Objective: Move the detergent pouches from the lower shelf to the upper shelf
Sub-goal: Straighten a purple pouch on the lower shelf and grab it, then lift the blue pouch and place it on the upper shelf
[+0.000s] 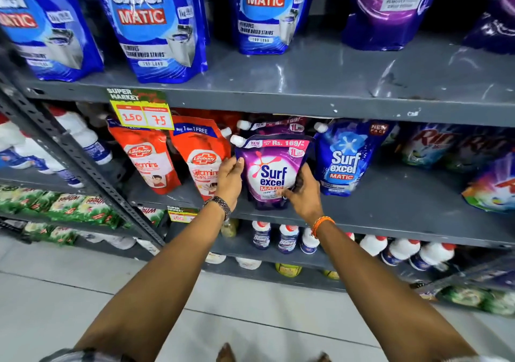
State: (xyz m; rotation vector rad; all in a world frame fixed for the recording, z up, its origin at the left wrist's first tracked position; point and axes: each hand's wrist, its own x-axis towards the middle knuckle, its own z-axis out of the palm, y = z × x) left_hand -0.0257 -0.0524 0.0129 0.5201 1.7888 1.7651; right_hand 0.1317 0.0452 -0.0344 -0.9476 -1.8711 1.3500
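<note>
At the centre of the frame, the left hand (229, 179) and right hand (302, 194) clasp either side of the purple pouch (271, 170) on the lower shelf (390, 208), seemingly steadying its floppy body for lifting

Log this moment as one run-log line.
step: grasp | object: purple pouch, lower shelf | left hand: gripping | right hand: gripping | upper shelf: pending
</note>
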